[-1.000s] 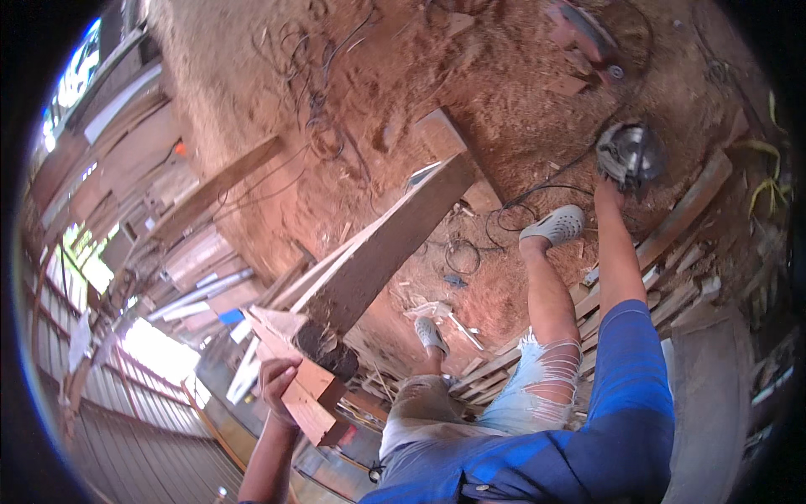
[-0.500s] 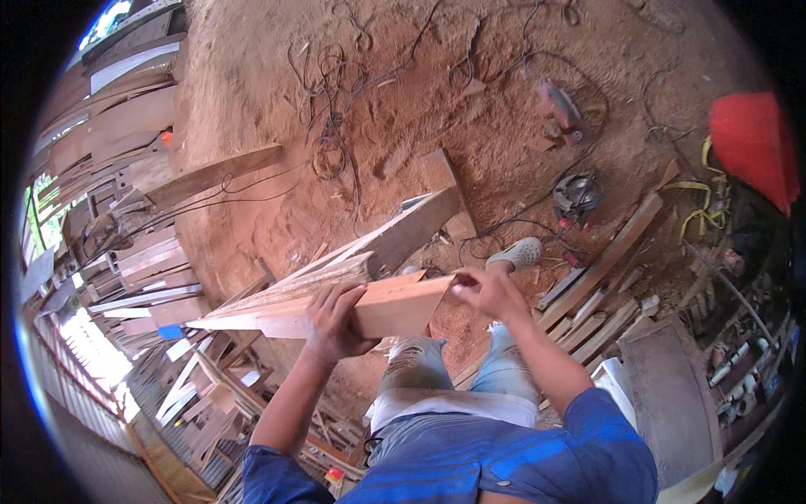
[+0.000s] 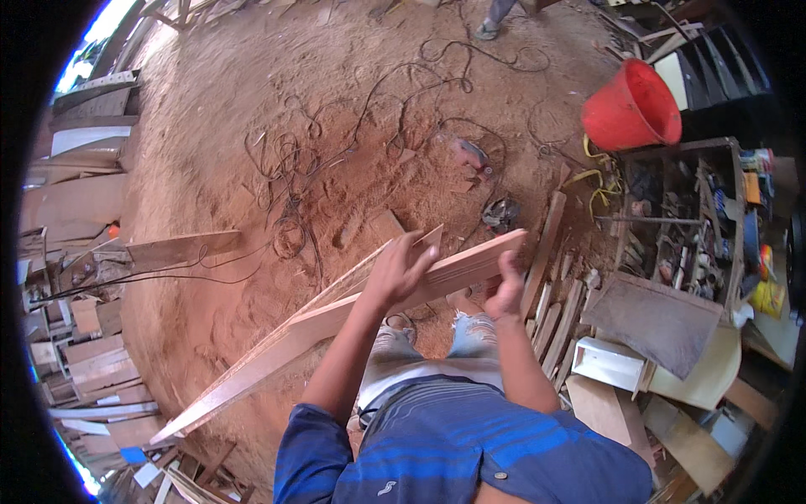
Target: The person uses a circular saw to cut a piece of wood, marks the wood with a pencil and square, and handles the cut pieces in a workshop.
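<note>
A long, pale wooden plank (image 3: 457,273) reaches from close in front of my body toward the lower left, narrowing with distance. My left hand (image 3: 401,270) is over the plank's upper edge, fingers stretched and a little apart, slightly blurred; whether it touches the wood is hard to tell. At the plank's near right end is my right hand (image 3: 506,296), thumb up against the face, the other fingers mostly hidden at its lower edge. Just behind runs another board (image 3: 357,277), partly covered by my left hand and the plank.
Tangled black cords (image 3: 290,168) lie on the dusty ground, with a power tool (image 3: 470,155) beyond. A red bucket (image 3: 617,109) stands at the far right by a wooden tool box (image 3: 735,202). Wood scraps (image 3: 101,361) are piled at left. Another person's foot (image 3: 487,30) shows at the far edge.
The view has shifted, bringing the bucket and tool box further in. My left hand has loosened from its grip, fingers now stretched. The plank's near end is tilted up to the right.
</note>
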Tool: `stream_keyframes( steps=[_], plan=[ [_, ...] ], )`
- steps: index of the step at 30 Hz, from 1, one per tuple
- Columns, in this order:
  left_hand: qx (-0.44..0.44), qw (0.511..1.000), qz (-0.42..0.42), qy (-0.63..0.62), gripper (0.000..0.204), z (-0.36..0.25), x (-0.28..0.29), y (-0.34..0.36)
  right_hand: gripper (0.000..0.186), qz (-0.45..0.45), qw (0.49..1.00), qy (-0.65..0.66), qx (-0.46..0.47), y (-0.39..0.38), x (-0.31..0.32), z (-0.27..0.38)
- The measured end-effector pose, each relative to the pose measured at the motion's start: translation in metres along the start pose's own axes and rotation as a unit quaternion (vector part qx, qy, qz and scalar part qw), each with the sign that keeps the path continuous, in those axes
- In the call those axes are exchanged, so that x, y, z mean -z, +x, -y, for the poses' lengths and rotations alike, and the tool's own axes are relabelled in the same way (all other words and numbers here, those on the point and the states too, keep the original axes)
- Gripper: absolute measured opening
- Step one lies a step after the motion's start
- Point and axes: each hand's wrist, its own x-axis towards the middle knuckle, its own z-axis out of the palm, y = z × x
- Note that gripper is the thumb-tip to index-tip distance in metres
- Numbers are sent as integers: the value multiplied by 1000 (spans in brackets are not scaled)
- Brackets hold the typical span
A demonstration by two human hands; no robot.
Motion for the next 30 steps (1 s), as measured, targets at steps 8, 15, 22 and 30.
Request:
stream_keyframes(
  steps=[8,15,22,30],
  plan=[
    [-35,981,80,175,53,17,-63,66,76,-36,965,108,237,-2,58,202],
    [-199,938,-56,279,85,2,-82,33,83,316,927,-109,172,2,4,270],
    [-10,972,-190,139,65,28,-78,-10,64,479,679,-545,112,34,-80,208],
    [-30,931,-270,243,45,23,-101,-12,42,531,611,-587,-19,94,-79,171]
  ],
)
